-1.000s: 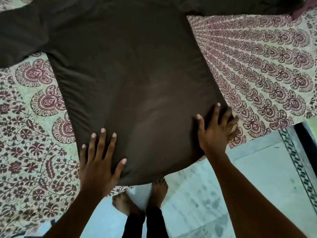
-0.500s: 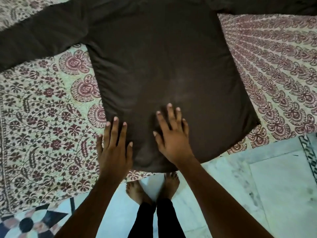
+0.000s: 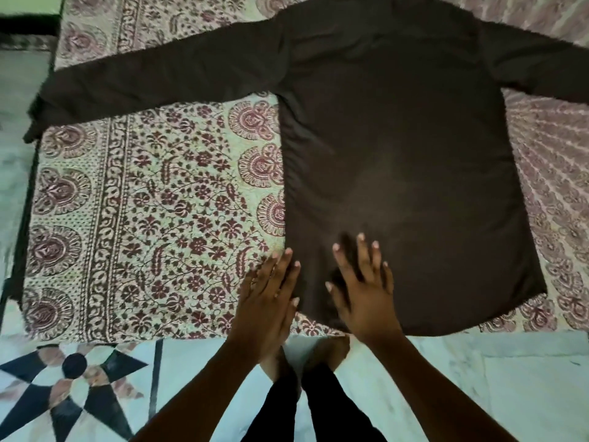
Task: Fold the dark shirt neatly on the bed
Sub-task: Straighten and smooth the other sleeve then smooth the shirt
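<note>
The dark brown shirt (image 3: 398, 148) lies spread flat on the bed, both long sleeves stretched out to the sides, its hem at the near edge of the bed. My left hand (image 3: 267, 298) rests flat, fingers straight, at the shirt's lower left corner, partly on the patterned bedsheet (image 3: 153, 199). Just to its right, my right hand (image 3: 363, 291) presses flat on the shirt near the hem, fingers spread.
The bed's near edge runs along the bottom of the sheet. Below it is a pale marble floor (image 3: 478, 384) with a black star inlay (image 3: 73, 378). My bare feet (image 3: 306, 355) stand on the floor close to the bed. The left sleeve end hangs over the bed's left edge.
My right hand has slid left along the hem from the shirt's right corner to beside my left hand. The view has shifted left, so more of the left sleeve and sheet shows.
</note>
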The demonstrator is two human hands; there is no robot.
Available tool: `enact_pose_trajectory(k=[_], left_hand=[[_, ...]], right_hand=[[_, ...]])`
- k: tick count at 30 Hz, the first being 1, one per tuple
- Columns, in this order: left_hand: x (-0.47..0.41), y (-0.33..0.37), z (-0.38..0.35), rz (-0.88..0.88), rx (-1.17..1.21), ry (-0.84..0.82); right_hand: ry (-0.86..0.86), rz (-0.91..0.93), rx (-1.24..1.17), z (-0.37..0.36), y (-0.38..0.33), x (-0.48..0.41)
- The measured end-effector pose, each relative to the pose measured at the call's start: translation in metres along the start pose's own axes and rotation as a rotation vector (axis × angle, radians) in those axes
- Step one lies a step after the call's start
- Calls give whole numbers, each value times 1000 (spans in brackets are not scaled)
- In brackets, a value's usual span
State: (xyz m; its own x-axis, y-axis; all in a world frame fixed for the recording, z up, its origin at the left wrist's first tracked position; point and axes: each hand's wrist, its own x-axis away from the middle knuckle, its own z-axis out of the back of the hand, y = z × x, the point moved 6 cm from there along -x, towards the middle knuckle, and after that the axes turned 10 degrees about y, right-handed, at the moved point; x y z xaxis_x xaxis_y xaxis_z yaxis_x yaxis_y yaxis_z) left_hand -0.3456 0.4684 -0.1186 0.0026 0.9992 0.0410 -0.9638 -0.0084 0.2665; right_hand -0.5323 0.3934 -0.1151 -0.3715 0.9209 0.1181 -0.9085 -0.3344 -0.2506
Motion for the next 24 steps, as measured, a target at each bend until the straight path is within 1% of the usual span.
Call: enact_pose_trajectory(k=[2, 5, 8, 13, 14, 15, 18, 19, 21, 24], left_hand=[[-16, -14, 0, 0, -7, -23], [-38, -35, 3, 13, -1, -49], [-66, -49, 15, 30, 12, -28], [-138, -66, 31, 15, 28, 36], [-151, -69, 34, 19, 26, 44], [-165, -72, 35, 17, 26, 44], [-190, -82, 36, 2, 35, 29], [-194, -86, 35, -6, 40, 24], [-208, -96, 33, -17, 38, -8], [-224, -106, 29, -56, 21, -46]], right_hand=[[13, -65, 11, -2, -4, -29], [12, -64, -26, -4, -17, -74], [47, -47, -61, 1, -35, -131], [53, -173, -42, -2, -42, -212], [50, -157, -24, -5, -44, -219], [48, -102, 5, -9, -47, -224], [2, 159, 71, -17, -56, -220], [-9, 214, 72, -16, -55, -217], [40, 233, 22, -7, -51, -226], [141, 153, -14, 10, -50, -264]])
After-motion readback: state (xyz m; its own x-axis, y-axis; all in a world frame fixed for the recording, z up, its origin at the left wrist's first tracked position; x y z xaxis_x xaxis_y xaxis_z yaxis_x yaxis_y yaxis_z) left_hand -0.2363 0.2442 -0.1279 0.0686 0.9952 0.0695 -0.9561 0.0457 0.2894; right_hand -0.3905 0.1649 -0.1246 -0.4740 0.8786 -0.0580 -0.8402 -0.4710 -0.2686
